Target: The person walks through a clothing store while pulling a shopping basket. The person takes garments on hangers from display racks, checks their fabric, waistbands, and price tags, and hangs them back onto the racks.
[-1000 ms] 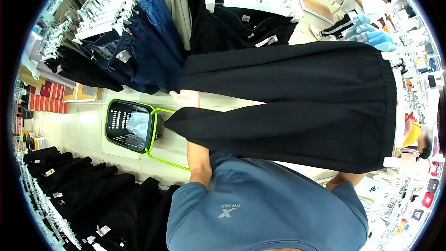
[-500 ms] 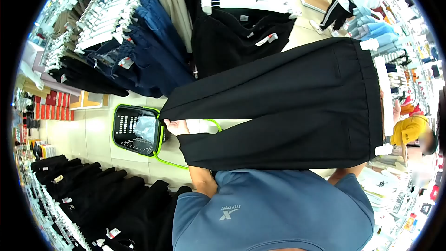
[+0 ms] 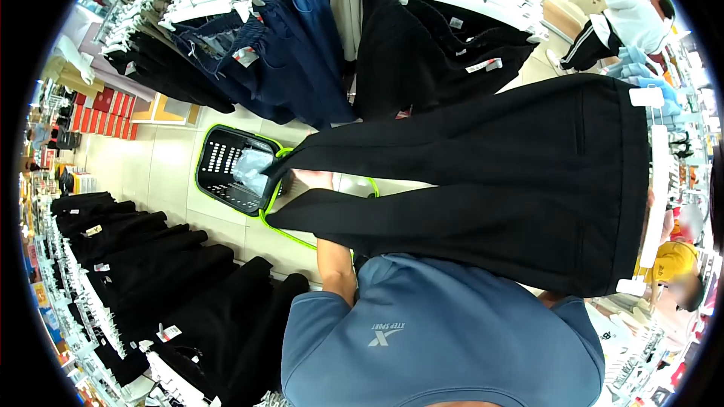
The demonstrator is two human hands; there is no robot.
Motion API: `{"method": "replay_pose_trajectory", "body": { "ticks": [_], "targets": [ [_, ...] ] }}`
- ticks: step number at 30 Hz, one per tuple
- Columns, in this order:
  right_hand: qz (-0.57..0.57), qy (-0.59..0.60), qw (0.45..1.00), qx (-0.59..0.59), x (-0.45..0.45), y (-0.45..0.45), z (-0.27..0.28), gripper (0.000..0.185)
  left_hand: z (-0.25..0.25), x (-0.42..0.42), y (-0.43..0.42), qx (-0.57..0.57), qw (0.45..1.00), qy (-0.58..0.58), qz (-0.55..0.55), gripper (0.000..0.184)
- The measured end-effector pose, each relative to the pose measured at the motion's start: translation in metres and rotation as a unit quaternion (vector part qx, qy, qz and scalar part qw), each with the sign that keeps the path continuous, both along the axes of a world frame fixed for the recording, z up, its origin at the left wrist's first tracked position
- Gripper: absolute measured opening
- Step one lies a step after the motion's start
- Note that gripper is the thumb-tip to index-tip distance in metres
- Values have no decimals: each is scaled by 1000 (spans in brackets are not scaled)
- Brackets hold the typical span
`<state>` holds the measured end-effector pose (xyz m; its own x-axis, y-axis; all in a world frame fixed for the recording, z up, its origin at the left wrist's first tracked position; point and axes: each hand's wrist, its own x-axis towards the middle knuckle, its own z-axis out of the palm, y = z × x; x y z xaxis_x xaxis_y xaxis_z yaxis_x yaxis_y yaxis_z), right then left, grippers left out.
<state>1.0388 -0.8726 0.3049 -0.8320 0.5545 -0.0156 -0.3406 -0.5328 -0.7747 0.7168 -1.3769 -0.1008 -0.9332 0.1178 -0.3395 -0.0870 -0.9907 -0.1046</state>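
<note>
Black trousers (image 3: 483, 151) stretch sideways across my front, waistband to the right and legs to the left. Two white clips hold the waistband to a white hanger (image 3: 654, 196). My right hand (image 3: 650, 197) is at the hanger, mostly hidden behind the waistband with only a sliver of skin showing. My left hand (image 3: 315, 179) lies behind the trouser legs and shows in the gap between them. Its fingers are covered by the cloth. Just beyond the hems, a black shopping basket (image 3: 219, 158) with a green rim stands on the floor, a clear plastic bag (image 3: 253, 169) in it.
Racks of blue trousers (image 3: 302, 53) and black trousers (image 3: 437, 68) on white hangers stand ahead. Another rack of black garments (image 3: 173, 279) runs along the lower left. A person in white (image 3: 637, 19) and one in yellow (image 3: 673, 262) are at the right.
The trouser legs have narrowed and bunched toward the basket. My left hand has gone from the hem to behind the legs. The view has shifted, moving the racks rightward.
</note>
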Motion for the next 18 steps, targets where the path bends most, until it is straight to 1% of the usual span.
{"method": "replay_pose_trajectory", "body": {
  "ticks": [4,10,16,17,18],
  "targets": [
    [-19,-8,1000,5,9,3,-9,39,-2,10,19,-34,999,-2,-26,39],
    [-44,-24,999,-3,20,5,-31,38,-1,47,38,-107,991,-17,-75,38],
    [-69,-51,996,-15,31,5,-61,37,-4,108,39,-238,961,-27,-136,37],
    [-72,-53,996,-17,9,-23,-51,36,-5,117,37,-267,952,-24,-147,37],
    [-74,-55,995,-23,29,4,-70,36,-3,128,35,-300,940,-20,-158,36]
  ]
}}
